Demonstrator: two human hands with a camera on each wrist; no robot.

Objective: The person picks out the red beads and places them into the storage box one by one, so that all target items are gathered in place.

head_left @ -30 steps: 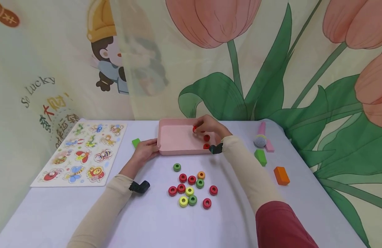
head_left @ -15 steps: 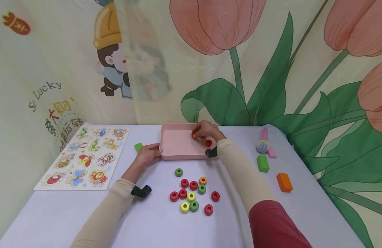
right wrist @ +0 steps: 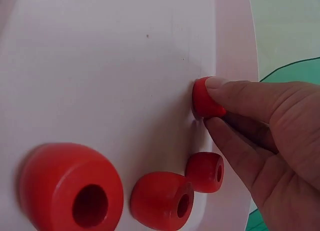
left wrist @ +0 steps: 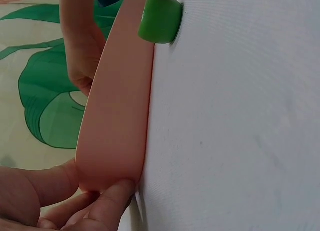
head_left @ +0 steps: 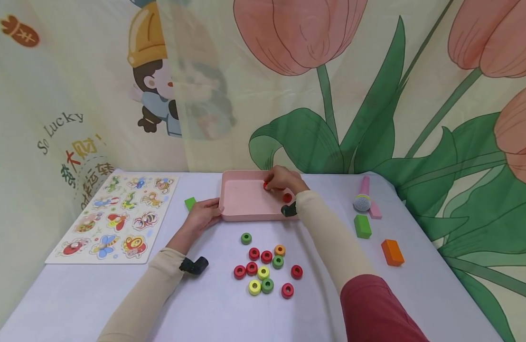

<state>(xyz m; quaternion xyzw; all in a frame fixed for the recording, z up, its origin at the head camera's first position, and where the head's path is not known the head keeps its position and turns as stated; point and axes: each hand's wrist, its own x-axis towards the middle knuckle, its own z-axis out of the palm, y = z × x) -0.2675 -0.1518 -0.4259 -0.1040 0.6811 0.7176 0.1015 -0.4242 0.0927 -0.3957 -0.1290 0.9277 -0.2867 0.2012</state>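
Note:
My left hand grips the left near corner of a shallow pink tray. In the left wrist view, its thumb presses the rim and its fingers lie against the outer wall. Over the tray's right half is my right hand, pinching a red bead between thumb and fingers, low by the tray's far wall. Three more red beads rest inside the tray, the largest-looking one closest to the right wrist camera. In the head view my right hand and wrist cover part of them.
Several loose beads, such as a red bead and a green bead, lie before the tray. An insect picture board is at left. To the right are a toy microphone, a green block and an orange block.
My right hand has shifted slightly left along the tray's far side with the red bead. The head view has tilted a little. My left hand keeps its grip on the tray.

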